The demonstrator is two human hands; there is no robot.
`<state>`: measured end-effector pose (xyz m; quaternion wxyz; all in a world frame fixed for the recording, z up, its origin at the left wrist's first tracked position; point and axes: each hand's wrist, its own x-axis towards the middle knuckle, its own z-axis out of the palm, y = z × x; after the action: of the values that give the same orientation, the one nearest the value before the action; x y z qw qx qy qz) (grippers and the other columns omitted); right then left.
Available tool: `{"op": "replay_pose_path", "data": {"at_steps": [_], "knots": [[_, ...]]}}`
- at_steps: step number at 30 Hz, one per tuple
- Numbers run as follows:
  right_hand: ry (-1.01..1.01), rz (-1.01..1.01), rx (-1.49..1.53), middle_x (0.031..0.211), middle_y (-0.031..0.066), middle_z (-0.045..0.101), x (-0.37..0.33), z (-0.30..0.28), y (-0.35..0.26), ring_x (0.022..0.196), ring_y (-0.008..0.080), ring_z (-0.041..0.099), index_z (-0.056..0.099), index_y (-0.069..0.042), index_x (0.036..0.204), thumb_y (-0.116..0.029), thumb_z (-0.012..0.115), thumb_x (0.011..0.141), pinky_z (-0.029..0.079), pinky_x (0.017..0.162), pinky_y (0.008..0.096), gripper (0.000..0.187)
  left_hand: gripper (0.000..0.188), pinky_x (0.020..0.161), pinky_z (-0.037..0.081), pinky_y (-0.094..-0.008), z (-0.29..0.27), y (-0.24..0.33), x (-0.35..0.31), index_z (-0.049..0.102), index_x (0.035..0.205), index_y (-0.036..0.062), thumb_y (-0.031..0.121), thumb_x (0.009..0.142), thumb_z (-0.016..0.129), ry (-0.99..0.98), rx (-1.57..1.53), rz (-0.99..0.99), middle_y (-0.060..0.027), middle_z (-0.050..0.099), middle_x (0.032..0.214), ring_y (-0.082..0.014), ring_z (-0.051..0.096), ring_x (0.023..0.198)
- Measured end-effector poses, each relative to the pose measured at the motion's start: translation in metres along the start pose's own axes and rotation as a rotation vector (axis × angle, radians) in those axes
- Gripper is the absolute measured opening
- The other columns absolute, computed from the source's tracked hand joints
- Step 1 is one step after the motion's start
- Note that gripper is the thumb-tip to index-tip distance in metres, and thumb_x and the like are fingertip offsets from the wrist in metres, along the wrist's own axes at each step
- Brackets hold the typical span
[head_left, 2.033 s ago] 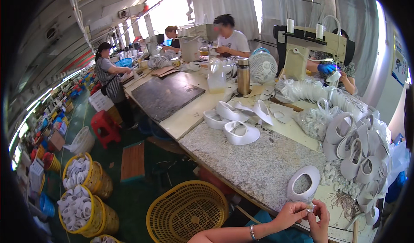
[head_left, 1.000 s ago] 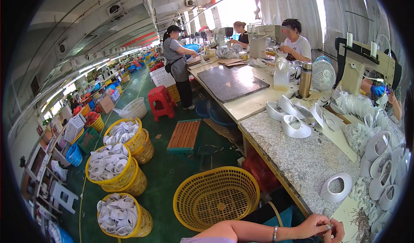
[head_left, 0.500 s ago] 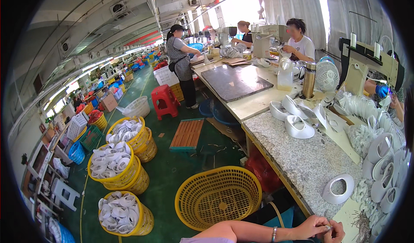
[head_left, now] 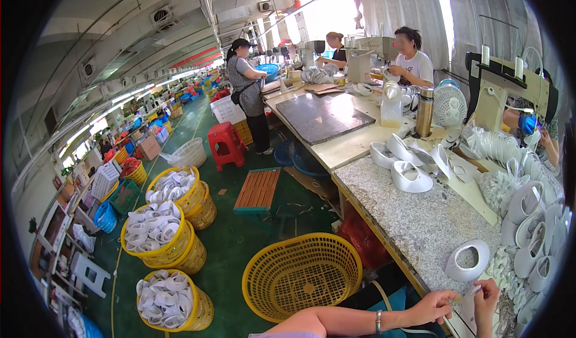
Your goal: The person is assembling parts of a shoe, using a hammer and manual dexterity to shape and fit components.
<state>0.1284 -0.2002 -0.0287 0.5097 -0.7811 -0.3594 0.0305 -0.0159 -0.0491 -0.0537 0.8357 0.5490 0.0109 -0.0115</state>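
Note:
At the near edge of the stone-topped bench [head_left: 384, 200], my left hand [head_left: 431, 308], with a metal bracelet at the wrist, has its fingers curled and thumb close to them. Anything in its fingertips is too small to make out. Just right of it, my right hand [head_left: 486, 296] pinches the top of a small white piece that hangs between the hands, its shape mostly unclear. Beyond them lies a single white shoe upper [head_left: 453, 271] with an oval opening. Several more white uppers [head_left: 413, 177] sit farther up the bench.
White uppers pile up [head_left: 528, 257] along the right side. An oval yellow basket [head_left: 255, 305] stands left of the bench, and filled yellow baskets [head_left: 201, 305] stand farther left. A sewing machine [head_left: 510, 92], a steel flask [head_left: 425, 113] and a fan [head_left: 449, 104] stand beyond. Co-workers [head_left: 246, 86] work farther off.
My hands, together before, are now apart. The right hand has risen with the small white piece, and the left has shifted slightly. The co-worker standing at the bench has raised a blue basin.

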Motion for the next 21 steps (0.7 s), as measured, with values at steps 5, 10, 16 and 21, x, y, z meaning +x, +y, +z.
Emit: {"op": "replay_pose_path", "data": {"at_steps": [5,10,16,21], "knots": [[0.105,0.117,0.142,0.069,-0.0025,0.041,0.011,0.002,0.028,0.058,0.0048,0.034,0.061,0.0,0.082,0.004,0.045,0.074,0.026,0.05,0.0222,0.018,0.029,0.054,0.043,-0.019,-0.004,-0.015,0.0,0.049,0.116,-0.0041,0.008,0.09,0.047,-0.024,0.088,0.093,-0.0028,0.059,0.076,-0.0054,0.051,0.056],[0.167,0.064,0.23,0.07,-0.0024,0.042,0.005,0.0,0.031,0.058,0.0045,0.034,0.061,0.0,0.083,0.004,0.045,0.074,0.025,0.05,0.0223,0.019,0.024,0.057,0.049,-0.0255,-0.005,-0.019,-0.002,0.057,0.11,-0.0014,0.008,0.088,0.053,0.011,0.208,0.187,-0.0057,0.064,0.075,-0.0122,0.06,0.058],[0.173,0.037,0.13,0.069,-0.0013,0.043,0.0,0.001,0.016,0.059,0.0052,0.037,0.062,-0.001,0.085,0.003,0.046,0.074,0.028,0.051,0.0221,0.019,0.019,0.057,0.053,-0.0287,-0.003,-0.01,-0.008,0.062,0.104,-0.0008,0.007,0.088,0.054,0.054,0.295,0.247,-0.0095,0.067,0.074,-0.0141,0.064,0.058],[0.172,0.011,0.119,0.068,0.0,0.044,0.001,0.008,0.009,0.058,0.0064,0.04,0.063,-0.002,0.084,0.002,0.049,0.074,0.03,0.051,0.0219,0.018,0.019,0.056,0.052,-0.0284,-0.006,-0.016,-0.007,0.061,0.104,-0.0003,0.006,0.088,0.054,0.04,0.219,0.286,-0.0097,0.067,0.074,-0.0135,0.063,0.057]]}}
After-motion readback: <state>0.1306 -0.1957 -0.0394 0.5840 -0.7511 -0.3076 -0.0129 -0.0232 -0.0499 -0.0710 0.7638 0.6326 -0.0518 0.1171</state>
